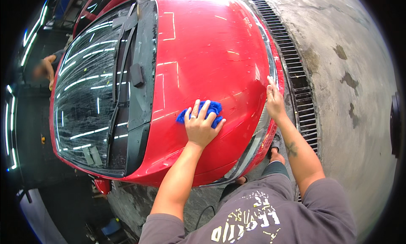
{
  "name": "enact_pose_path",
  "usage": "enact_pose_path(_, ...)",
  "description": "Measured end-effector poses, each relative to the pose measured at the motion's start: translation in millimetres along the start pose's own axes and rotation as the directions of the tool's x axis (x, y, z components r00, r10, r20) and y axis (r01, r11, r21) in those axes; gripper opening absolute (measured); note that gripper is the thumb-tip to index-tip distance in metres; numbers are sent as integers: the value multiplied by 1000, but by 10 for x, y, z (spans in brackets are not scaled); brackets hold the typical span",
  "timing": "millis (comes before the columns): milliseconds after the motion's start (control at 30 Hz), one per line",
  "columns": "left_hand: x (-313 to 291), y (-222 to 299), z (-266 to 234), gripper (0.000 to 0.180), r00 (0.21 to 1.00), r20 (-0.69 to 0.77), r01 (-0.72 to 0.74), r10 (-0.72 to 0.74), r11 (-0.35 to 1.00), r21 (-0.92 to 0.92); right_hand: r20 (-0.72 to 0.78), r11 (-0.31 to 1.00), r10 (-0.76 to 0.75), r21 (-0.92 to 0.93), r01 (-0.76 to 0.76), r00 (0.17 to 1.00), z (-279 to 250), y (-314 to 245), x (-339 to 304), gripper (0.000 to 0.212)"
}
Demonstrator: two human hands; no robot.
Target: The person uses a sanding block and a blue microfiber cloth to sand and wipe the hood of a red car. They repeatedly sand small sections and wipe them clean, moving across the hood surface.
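Observation:
A blue microfibre cloth (216,107) lies bunched on the glossy red car hood (203,62). My left hand (200,129) presses down on it with the fingers spread, and a ring shows on one finger. Blue fabric sticks out past the fingertips and to both sides. At the hood's front edge, beside the chrome trim, my right hand (275,101) rests with its fingers stretched out and no object in it. Water marks and light reflections show on the red paint.
Left of the hood are the wet windshield (89,87), wiper arms (120,70) and a small black block (136,75). Another person's arm (49,70) leans in at the far side. A floor drain grate (296,70) runs along the car's front. A side mirror (102,185) juts out lower left.

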State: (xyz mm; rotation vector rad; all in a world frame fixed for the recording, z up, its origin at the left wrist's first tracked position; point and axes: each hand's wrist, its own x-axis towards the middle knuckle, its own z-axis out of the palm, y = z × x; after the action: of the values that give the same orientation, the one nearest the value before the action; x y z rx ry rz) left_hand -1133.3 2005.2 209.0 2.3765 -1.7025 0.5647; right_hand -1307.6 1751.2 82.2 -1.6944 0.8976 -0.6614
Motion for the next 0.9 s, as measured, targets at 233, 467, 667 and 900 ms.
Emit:
enact_pose_path(233,1301,-623,372,29,976,-71,212,-204,968,135,84,989,-120,98,112,989,258,-605,-206,55)
enact_pose_path(467,101,-410,-173,27,1000,-5,25,-25,999,22,-48,993,10,116,-5,999,118,-777,-544,51)
enact_pose_path(667,-797,-738,-739,27,994,-92,69,-65,997,46,24,973,-151,177,145,988,381,-1170,-1078,46)
enact_pose_path(900,-1105,-882,-894,50,974,-188,129,-124,992,11,-1,929,-36,-367,34,999,-838,-101,-2035,53)
